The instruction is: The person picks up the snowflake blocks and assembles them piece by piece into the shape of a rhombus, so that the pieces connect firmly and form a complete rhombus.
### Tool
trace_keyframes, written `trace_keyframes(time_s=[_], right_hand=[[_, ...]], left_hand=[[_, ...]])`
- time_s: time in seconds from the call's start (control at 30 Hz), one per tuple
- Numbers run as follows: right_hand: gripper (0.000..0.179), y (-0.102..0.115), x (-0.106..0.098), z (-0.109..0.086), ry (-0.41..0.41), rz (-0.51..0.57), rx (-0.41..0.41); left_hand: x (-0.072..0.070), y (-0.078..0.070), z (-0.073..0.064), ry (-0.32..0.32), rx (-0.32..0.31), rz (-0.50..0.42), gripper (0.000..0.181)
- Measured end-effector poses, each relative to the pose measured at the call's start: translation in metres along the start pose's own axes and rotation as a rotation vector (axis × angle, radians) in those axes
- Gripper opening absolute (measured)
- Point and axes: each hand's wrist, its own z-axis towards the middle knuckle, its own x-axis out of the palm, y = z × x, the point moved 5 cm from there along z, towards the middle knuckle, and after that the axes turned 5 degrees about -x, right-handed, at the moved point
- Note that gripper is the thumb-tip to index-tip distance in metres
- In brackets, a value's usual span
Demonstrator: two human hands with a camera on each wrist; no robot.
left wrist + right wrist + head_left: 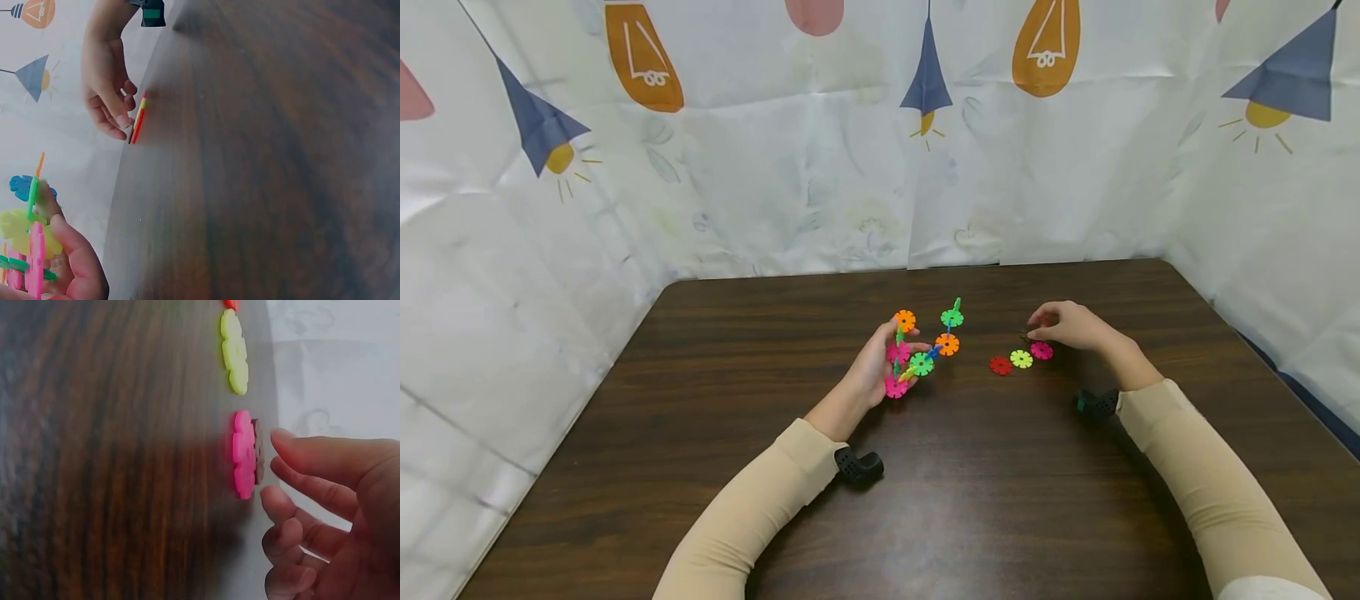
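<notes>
My left hand (869, 365) holds a chain of interlocked plastic snowflake discs (921, 363) in pink, green, orange, blue and yellow. Part of the chain lies along the palm and fingers, and its far end sticks out to the right, topped by a green disc (952, 317). My right hand (1072, 325) hovers low over the table, thumb and fingers loosely bent with a gap between them. Just off its fingertips, a brown disc (260, 453) shows behind a pink disc (244, 455). The brown one is partly hidden by the pink.
A yellow disc (1021, 359) and a red disc (1001, 365) lie in a row left of the pink one on the dark wooden table (970, 500). Behind the table hangs a white curtain (760, 183) printed with lamps. Each wrist bears a black camera mount (859, 465).
</notes>
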Motion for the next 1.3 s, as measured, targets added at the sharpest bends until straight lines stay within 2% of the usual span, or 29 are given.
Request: trace_keyframes(time_s=[0.13, 0.27, 0.5, 0.83, 0.97, 1.3], right_hand=[[0.041, -0.006, 0.001, 0.003, 0.010, -0.013, 0.033], [0.039, -0.010, 0.002, 0.005, 0.016, -0.005, 0.050], [0.031, -0.008, 0.002, 0.007, -0.011, 0.057, 0.043], [0.028, -0.006, 0.002, 0.005, -0.048, 0.123, 0.022], [0.026, 0.002, 0.001, 0.004, -0.083, 0.176, 0.006], [0.025, 0.041, -0.009, -0.001, -0.188, 0.224, -0.078]], left_hand=[[0.000, -0.001, 0.001, -0.030, 0.005, 0.018, 0.044], [0.002, -0.002, 0.001, -0.031, 0.032, 0.050, 0.033], [0.006, -0.002, 0.000, -0.004, 0.052, 0.075, 0.038], [0.005, -0.001, 0.000, -0.025, 0.042, 0.079, 0.043], [0.006, 0.000, 0.000, -0.025, 0.041, 0.088, 0.042], [0.007, 0.000, -0.002, -0.005, 0.045, 0.109, 0.046]])
